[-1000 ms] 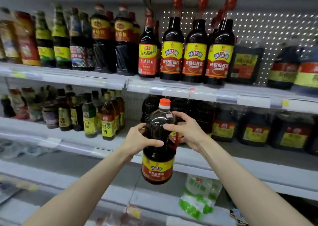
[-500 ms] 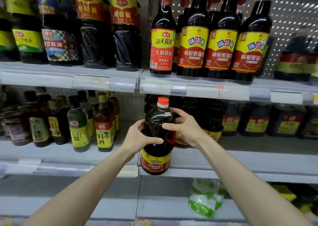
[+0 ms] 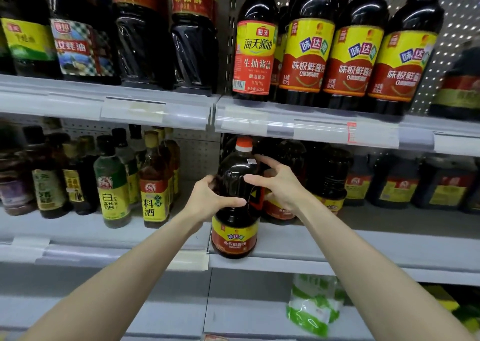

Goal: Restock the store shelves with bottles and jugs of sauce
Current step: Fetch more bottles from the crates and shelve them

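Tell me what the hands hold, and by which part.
Both hands hold the orange-capped sauce jug by its dark upper body, above the label: left hand on its left side, right hand on its right.

Bright, even light; blurred, warped edges

A dark sauce jug (image 3: 235, 236) with an orange cap (image 3: 244, 143) is upright at the near edge of the middle shelf (image 3: 337, 247) (whether its base bears on the shelf cannot be told). The left hand (image 3: 207, 200) grips its left side, thumb across the front. The right hand (image 3: 280, 184) curls round its right shoulder. Similar jugs (image 3: 327, 174) stand just behind, small bottles (image 3: 111, 184) to the left, and tall bottles (image 3: 306, 55) on the upper shelf (image 3: 155, 107).
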A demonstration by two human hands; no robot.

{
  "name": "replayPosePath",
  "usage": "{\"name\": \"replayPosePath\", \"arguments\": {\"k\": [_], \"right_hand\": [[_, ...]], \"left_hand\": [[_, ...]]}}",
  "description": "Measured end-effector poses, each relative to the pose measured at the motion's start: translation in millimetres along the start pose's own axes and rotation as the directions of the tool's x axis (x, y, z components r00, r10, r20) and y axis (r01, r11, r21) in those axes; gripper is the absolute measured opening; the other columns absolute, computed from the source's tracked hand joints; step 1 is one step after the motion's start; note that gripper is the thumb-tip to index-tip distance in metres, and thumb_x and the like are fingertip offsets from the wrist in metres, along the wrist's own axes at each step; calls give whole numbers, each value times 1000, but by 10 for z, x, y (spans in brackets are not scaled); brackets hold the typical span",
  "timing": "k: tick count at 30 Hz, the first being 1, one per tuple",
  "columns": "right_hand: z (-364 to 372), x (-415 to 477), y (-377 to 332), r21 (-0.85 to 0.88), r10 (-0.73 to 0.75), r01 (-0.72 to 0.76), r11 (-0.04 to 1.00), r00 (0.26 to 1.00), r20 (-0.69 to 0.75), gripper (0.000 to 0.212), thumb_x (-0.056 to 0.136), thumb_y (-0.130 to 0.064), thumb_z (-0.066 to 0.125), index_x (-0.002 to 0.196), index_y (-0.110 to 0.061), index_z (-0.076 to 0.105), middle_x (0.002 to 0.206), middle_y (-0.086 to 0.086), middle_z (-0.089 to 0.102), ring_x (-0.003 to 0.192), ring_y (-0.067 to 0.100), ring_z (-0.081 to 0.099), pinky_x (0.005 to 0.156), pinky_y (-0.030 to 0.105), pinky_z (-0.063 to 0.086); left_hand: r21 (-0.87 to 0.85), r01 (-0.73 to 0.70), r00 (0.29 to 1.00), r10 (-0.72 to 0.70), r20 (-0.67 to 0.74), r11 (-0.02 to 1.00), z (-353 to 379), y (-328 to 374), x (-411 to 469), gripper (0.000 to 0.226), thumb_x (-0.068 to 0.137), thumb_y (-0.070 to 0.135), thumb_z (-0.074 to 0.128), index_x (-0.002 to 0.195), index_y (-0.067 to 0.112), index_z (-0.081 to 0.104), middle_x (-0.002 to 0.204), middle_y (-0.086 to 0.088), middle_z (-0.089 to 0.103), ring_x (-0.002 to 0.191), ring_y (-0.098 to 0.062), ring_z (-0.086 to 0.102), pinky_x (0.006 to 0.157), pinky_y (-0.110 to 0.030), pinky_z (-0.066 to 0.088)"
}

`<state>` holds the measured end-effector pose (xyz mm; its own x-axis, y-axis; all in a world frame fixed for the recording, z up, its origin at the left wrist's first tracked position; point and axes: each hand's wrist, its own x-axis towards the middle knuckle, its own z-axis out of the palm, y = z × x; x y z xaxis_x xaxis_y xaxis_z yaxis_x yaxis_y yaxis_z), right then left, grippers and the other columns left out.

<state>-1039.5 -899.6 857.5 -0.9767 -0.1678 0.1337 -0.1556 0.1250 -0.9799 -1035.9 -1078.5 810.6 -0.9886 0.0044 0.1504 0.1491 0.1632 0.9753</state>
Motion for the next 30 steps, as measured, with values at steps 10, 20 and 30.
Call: {"name": "replayPosePath", "arguments": {"k": [10, 20, 30], "right_hand": [[25, 52, 107, -12, -12, 11, 1000, 999, -46, 66, 82, -21, 74, 141, -29, 44, 108, -12, 56, 114, 18, 54, 95, 46, 50], [164, -241, 655, 20, 30, -27, 999, 991, -132, 57, 87, -39, 67, 139, -27, 46, 132, -10, 54, 120, 12, 50, 96, 38, 44], [379, -398, 1050, 131, 85, -68, 989, 989, -124, 53, 100, -39, 46, 149, -42, 26, 144, -11, 43, 117, 7, 43, 96, 38, 42]], "left_hand": [[-94, -21, 997, 28, 68, 995, -27, -136, 18, 60, 65, 13, 86, 115, 25, 54, 103, 17, 62, 100, 2, 59, 79, -16, 47], [-151, 5, 995, 10, 96, 989, 14, -493, -219, 59, 82, 13, 73, 130, 31, 44, 110, 20, 56, 101, 4, 53, 71, -13, 44], [-267, 54, 991, -19, 130, 962, 88, -728, -325, 54, 91, 20, 62, 138, 34, 39, 114, 17, 56, 97, 7, 54, 69, -15, 48]]}}
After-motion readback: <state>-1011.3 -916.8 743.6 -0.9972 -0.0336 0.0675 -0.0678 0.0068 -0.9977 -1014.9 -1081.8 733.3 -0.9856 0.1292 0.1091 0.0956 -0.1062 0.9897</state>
